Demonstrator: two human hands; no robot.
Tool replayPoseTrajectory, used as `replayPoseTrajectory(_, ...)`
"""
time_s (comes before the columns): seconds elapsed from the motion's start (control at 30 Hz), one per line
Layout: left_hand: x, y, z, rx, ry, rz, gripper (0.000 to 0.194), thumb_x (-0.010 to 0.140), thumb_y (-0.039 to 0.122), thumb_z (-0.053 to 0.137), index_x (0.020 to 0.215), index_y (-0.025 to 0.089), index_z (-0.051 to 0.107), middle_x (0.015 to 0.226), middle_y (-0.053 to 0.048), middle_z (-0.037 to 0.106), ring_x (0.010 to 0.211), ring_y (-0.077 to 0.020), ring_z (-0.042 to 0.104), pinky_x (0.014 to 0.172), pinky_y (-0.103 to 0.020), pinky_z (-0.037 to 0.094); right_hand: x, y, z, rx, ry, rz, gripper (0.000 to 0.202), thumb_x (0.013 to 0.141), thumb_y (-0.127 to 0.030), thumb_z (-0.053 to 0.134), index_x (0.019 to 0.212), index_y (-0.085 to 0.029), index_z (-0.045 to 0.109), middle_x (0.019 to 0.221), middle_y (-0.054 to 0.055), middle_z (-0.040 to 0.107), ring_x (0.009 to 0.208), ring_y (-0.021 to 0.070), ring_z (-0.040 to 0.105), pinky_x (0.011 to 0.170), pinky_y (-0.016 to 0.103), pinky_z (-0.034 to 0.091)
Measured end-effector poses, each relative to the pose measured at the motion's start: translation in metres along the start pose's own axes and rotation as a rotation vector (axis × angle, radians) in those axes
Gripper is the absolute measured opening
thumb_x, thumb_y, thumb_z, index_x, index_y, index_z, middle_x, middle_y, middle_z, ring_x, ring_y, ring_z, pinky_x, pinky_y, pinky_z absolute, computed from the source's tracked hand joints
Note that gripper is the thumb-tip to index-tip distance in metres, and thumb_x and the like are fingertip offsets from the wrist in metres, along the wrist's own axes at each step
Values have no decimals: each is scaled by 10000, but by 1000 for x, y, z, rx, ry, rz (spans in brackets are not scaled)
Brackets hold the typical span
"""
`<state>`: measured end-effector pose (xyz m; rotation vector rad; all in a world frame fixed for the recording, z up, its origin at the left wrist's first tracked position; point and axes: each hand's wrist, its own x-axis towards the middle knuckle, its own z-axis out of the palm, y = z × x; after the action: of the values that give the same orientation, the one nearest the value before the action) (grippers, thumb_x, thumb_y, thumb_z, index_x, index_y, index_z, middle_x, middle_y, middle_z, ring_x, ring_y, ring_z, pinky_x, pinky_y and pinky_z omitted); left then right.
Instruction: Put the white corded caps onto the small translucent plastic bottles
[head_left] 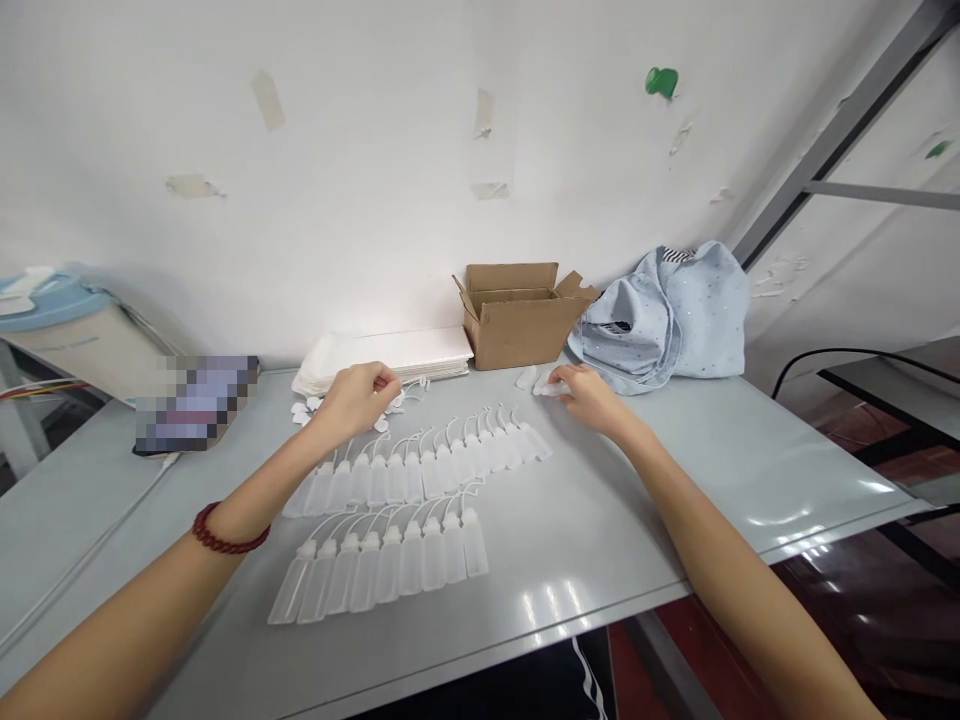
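My left hand (358,402) is closed in a pinch above a small heap of white caps with thin straps (381,424). What its fingertips hold, if anything, is hidden. Farther right, the fingers of my right hand (591,398) close on a small translucent bottle (553,386). Other loose translucent bottles (528,379) lie just left of those fingers. Between my arms, two rows of flat translucent bottles lie side by side, a back row (409,476) and a front row (390,565). Each bottle in the rows has a white cap with a curved strap pointing away from me.
Behind the hands are a stack of white padded sheets (390,352), an open cardboard box (517,332) and a light blue cloth bag (675,320). A phone with a blurred screen (196,405) and its white cable (97,545) lie left, beside a blue-lidded container (82,340).
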<state>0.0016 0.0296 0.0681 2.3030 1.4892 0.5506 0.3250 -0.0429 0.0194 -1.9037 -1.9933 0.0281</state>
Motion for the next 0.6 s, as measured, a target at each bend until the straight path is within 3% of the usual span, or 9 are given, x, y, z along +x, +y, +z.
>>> replayPoseTrajectory(0.13, -28, 8, -4, -212, 60, 54, 177, 783, 339, 546, 767, 183, 630, 821, -24, 693, 733, -175, 609, 647, -255, 450, -9, -36, -4, 42, 72, -73, 218, 821, -109, 495, 1022, -139, 574, 1052, 161, 634, 999, 301, 556, 825, 416, 442)
replayPoseTrajectory(0.27, -68, 12, 1, -374, 161, 69, 153, 811, 343, 590, 797, 203, 648, 824, -12, 691, 754, -171, 613, 678, -265, 483, -31, -85, 0, 222, 132, -422, 226, 902, -164, 430, 1107, -161, 525, 1037, 139, 627, 977, 257, 571, 821, 400, 479)
replayPoseTrajectory(0.33, -84, 15, 5, -412, 225, 94, 117, 812, 318, 614, 787, 210, 652, 805, 2, 685, 753, -158, 612, 686, -251, 491, -43, -103, 1, 294, 123, -502, 241, 917, -152, 416, 1139, -172, 509, 1030, 130, 635, 954, 243, 587, 798, 392, 497)
replayPoseTrajectory(0.43, -98, 21, 8, -458, 258, 155, 71, 821, 274, 629, 790, 215, 652, 796, 18, 675, 740, -135, 604, 688, -233, 491, -55, -117, 3, 371, 87, -497, 273, 929, -165, 428, 1194, -206, 484, 1061, 113, 642, 954, 229, 614, 781, 381, 517)
replayPoseTrajectory(0.6, -104, 28, 11, -545, 208, 228, 44, 843, 216, 616, 811, 220, 646, 787, 31, 659, 730, -111, 593, 683, -222, 472, -60, -120, 7, 421, 96, -501, 303, 925, -182, 466, 1228, -203, 459, 1047, 101, 654, 908, 217, 644, 737, 367, 547)
